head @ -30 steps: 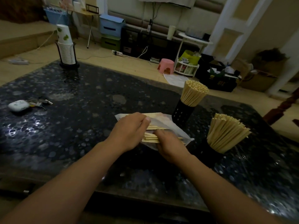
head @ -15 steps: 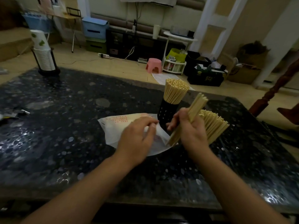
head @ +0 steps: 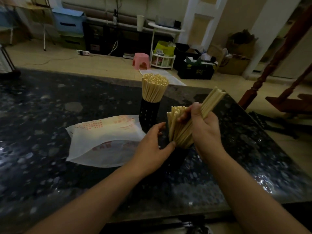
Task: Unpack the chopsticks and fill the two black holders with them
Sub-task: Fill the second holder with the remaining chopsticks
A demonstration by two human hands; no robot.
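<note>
Two black holders stand on the dark speckled worktop [head: 50,115]: the far holder [head: 149,114] is packed upright with chopsticks [head: 154,89], while the near holder [head: 177,156], largely hidden behind the hands, carries a fanned bundle [head: 177,127] that leans toward the camera. The right hand [head: 205,130] is clamped on a small handful of chopsticks [head: 211,102], tilted with its lower ends pointing down into the near bundle, presumably so that the handful can slide in beside what already stands there. The left hand [head: 152,149] has loosely curled fingers, its thumb touching the base of the fanned bundle, apparently to steady it; whether it also grips the holder cannot be told. The white wrapper [head: 101,141] with red print lies flat just left of the holders, within reach; whether any chopsticks remain inside it cannot be told.
</note>
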